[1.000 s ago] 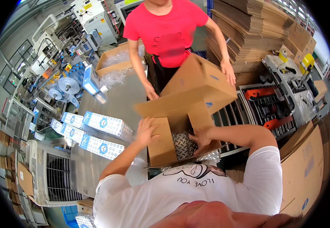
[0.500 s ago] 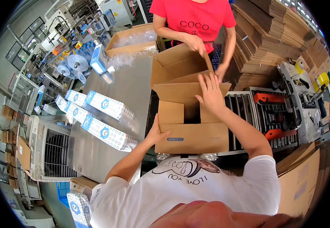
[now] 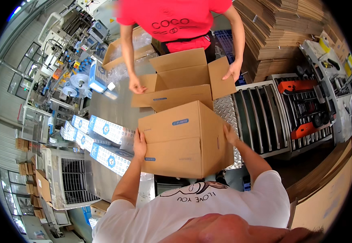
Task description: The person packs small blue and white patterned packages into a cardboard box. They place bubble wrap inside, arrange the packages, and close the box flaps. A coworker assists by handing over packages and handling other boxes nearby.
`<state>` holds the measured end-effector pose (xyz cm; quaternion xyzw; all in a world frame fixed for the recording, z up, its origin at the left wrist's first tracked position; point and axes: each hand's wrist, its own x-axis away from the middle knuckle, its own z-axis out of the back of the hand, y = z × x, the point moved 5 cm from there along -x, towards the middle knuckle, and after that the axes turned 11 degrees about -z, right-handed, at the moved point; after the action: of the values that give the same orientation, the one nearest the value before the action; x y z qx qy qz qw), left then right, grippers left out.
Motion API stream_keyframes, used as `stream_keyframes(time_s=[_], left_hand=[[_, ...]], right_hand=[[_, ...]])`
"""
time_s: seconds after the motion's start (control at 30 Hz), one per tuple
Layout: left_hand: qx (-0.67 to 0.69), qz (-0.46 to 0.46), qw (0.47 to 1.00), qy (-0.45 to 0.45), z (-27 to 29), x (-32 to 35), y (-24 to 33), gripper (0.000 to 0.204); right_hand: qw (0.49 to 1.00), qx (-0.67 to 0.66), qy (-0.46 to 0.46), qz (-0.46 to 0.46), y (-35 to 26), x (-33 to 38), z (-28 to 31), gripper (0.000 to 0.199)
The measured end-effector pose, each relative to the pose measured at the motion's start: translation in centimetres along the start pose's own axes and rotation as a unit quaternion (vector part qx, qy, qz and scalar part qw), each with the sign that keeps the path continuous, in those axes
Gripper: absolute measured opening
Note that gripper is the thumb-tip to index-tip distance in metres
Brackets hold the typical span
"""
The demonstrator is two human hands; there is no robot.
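Between my two hands is a brown cardboard box (image 3: 170,139), tilted and turned, with small blue oval marks on its side. My left hand (image 3: 140,144) is pressed along its left edge, thumb up against the cardboard. On the opposite side my right hand (image 3: 230,134) grips the box, its fingers partly hidden. Just beyond stands a second cardboard box (image 3: 182,77), open at the top with flaps spread. A co-worker in a red shirt has one hand (image 3: 233,71) on that box's right flap and the other hand (image 3: 137,86) by its left flap.
To the left, a metal table (image 3: 117,107) carries several long white-and-blue cartons (image 3: 110,127). A roller conveyor (image 3: 261,117) lies at the right, beside a tall stack of flattened cardboard (image 3: 271,38). A carton of clear plastic packaging (image 3: 115,50) stands at the far left.
The near box has been tipped and turned, and my hands have shifted to its two sides. My right hand left the far flap. The co-worker's box is now spread open, their hands apart.
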<state>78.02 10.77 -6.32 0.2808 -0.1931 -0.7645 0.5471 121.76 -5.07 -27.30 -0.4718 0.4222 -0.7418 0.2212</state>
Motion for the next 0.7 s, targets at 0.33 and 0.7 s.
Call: stream_keyframes(time_s=[0.33,0.7], left_hand=[[0.322,0.073,0.942,0.069,-7.5,5.1,-5.4,0.056],[0.444,0.145,0.872,-0.146,-8.8,4.2,11.4,0.08]], right_hand=[[0.94,-0.058,-0.243,-0.234,-6.7,3.0,19.4,0.014],[0.783,0.29,-0.541,0.1,-17.0,23.1,-13.3,0.056]])
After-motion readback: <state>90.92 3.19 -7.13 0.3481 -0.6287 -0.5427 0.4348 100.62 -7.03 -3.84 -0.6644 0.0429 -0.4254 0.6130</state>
